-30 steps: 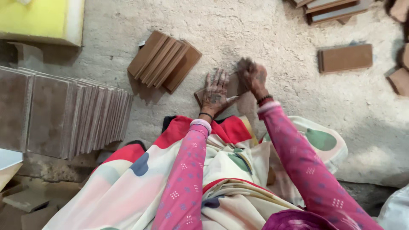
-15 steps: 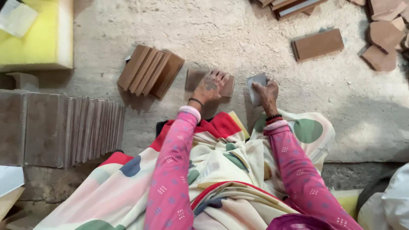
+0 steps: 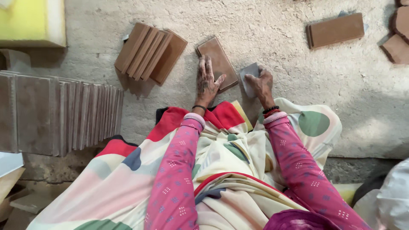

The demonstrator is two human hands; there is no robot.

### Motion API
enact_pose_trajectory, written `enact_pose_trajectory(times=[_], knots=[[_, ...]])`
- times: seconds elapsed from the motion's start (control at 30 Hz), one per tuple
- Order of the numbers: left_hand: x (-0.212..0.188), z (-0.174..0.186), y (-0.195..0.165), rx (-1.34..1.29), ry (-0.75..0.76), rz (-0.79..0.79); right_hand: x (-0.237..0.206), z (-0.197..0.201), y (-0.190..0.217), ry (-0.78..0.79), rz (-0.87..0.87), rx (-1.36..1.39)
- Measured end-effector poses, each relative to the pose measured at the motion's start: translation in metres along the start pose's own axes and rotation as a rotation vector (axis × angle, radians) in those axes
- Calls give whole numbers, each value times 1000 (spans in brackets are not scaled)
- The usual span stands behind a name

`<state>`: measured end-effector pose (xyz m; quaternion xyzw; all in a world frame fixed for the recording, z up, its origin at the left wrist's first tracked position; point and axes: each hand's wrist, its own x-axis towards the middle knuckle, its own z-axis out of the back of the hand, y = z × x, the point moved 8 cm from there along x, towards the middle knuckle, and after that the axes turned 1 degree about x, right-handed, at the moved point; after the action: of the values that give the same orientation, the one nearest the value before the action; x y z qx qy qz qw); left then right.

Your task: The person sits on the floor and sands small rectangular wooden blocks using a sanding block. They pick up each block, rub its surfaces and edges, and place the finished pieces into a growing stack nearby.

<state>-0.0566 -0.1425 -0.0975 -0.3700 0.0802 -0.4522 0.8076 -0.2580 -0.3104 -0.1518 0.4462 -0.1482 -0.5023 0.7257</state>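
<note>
A brown clay tile (image 3: 219,59) lies flat on the grey concrete floor in front of my knees. My left hand (image 3: 207,80) rests on its near left edge with fingers spread, holding it down. My right hand (image 3: 260,83) sits just to the tile's right, closed around a small grey sanding pad (image 3: 248,76). The pad is beside the tile's right edge; I cannot tell whether they touch. Pink patterned sleeves cover both my arms, and a colourful cloth covers my lap.
A leaning stack of several brown tiles (image 3: 149,53) lies left of the flat tile. A long row of upright tiles (image 3: 59,115) stands at far left. A yellow foam block (image 3: 30,21) sits top left. Single tiles (image 3: 335,30) and broken pieces (image 3: 396,38) lie at upper right.
My hands have separated: the left now presses on the flat tile, the right has drawn back to its right side with the grey pad. The view has shifted.
</note>
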Motion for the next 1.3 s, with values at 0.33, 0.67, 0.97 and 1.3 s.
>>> enact_pose_trajectory(times=[0.33, 0.67, 0.97, 1.3], knots=[[0, -10, -23, 227, -173, 172, -19, -17, -9, -6, 132, 77], [-2, -14, -30, 228, -194, 177, 58, -53, 86, -112, 270, -291], [1, -8, -33, 234, -251, 133, 97, -69, 127, -78, 434, -428], [0, -11, -36, 264, -229, 192, -25, -7, 4, -17, 138, 340]])
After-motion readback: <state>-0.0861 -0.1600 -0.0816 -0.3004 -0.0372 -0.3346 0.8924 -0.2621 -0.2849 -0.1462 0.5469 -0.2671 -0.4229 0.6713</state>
